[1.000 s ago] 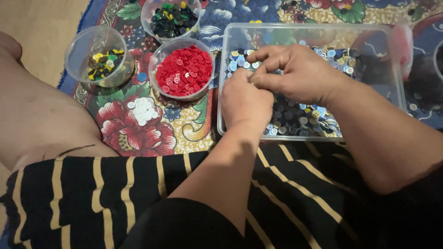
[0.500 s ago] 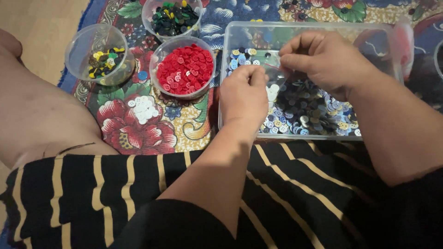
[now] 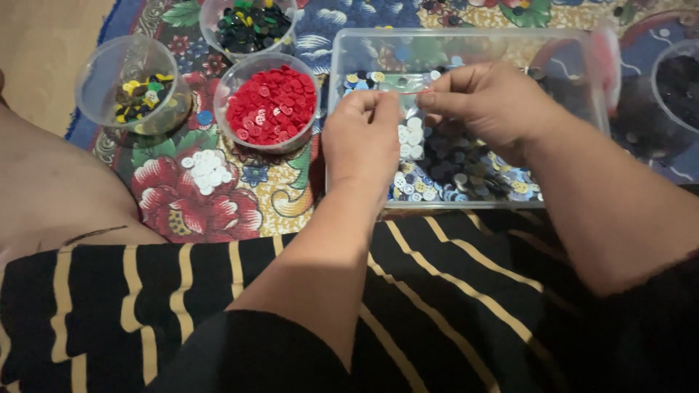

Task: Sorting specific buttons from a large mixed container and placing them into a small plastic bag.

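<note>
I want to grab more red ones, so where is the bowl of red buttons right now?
In the head view, the bowl of red buttons sits on the floral mat, just left of the clear plastic bin and below the bowl of dark green buttons.

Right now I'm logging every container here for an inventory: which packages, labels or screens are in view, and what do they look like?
Small clear plastic bag: pinched between left hand and right hand, over the bin.
Clear rectangular bin: centre, mixed buttons.
Round clear cup: left of bin, red buttons.
Round clear cup: far left, mixed buttons.
Round clear cup: top, dark buttons.
No labels or screens.
</note>
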